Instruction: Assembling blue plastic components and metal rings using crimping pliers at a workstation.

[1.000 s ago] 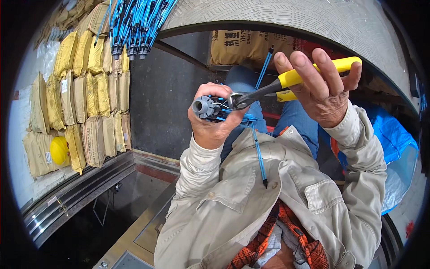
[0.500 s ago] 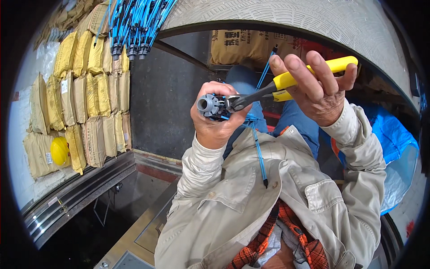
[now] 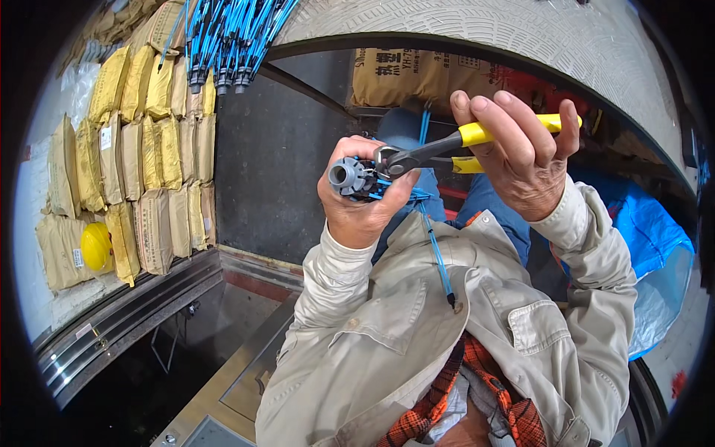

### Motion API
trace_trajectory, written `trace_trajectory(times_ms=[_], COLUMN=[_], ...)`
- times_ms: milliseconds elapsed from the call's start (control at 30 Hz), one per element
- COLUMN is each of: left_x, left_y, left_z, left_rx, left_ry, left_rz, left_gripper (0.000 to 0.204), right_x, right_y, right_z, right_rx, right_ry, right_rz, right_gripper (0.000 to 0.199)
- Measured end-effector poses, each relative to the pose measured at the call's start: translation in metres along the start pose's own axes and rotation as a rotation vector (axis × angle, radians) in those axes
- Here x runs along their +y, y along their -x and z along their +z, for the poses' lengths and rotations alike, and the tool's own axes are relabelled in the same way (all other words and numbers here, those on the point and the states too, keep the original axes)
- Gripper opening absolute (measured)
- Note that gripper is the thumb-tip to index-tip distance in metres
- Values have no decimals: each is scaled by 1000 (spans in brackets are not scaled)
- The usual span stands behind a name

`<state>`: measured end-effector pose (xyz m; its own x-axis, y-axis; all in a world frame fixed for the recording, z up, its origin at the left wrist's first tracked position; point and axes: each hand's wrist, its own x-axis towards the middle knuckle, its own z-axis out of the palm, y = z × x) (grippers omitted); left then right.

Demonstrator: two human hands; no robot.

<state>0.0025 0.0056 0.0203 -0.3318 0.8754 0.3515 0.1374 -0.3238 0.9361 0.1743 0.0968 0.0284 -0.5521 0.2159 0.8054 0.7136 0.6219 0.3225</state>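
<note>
My left hand [image 3: 365,197] is closed around a grey plastic tubular fitting [image 3: 345,176] with black clips round its collar and thin blue rods. One blue rod [image 3: 438,257] with a black tip hangs from it over my jacket. In my right hand [image 3: 521,153] is a pair of cutting pliers [image 3: 480,138] with yellow handles. My fingers lie over the upper handle; the lower handle stands apart from it. The pliers' jaws touch the side of the fitting beside my left thumb. What lies between the jaws cannot be made out.
Several similar blue-rod pieces [image 3: 227,45] lie in a bundle on the grey worktop [image 3: 477,26] beyond my hands. Stacked paper sacks [image 3: 153,149] and a yellow hard hat [image 3: 97,247] are at left. A blue plastic bag [image 3: 648,231] stands at right. More sacks [image 3: 402,78] lie beneath the worktop.
The pliers have shifted slightly left and their jaws have moved up along the fitting. My right hand has followed them. The hanging blue rod has swung a little to the right.
</note>
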Motion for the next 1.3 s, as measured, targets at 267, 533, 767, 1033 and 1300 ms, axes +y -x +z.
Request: trace_trajectory(times_ms=[267, 533, 767, 1033, 1300], left_x=[-6, 5, -5, 0, -6], left_y=[6, -1, -8, -3, -10], left_z=[-2, -10, -18, -11, -14], left_rx=[-69, -305, -481, -344, -558], left_ry=[120, 153, 244, 200, 235], left_rz=[-13, -161, 25, -94, 25], left_gripper=[41, 56, 64, 64, 62], right_x=[53, 92, 33, 74, 66], right_y=[-33, -40, 2, -14, 4], right_z=[-37, -27, -30, -50, -45], right_rx=[-572, -1801, -1253, -1408, -2118], right_ry=[-456, -1730, -2386, -1863, -2350], right_rz=[-326, 267, 586, 271, 1092], right_gripper=[25, 15, 23, 43, 47])
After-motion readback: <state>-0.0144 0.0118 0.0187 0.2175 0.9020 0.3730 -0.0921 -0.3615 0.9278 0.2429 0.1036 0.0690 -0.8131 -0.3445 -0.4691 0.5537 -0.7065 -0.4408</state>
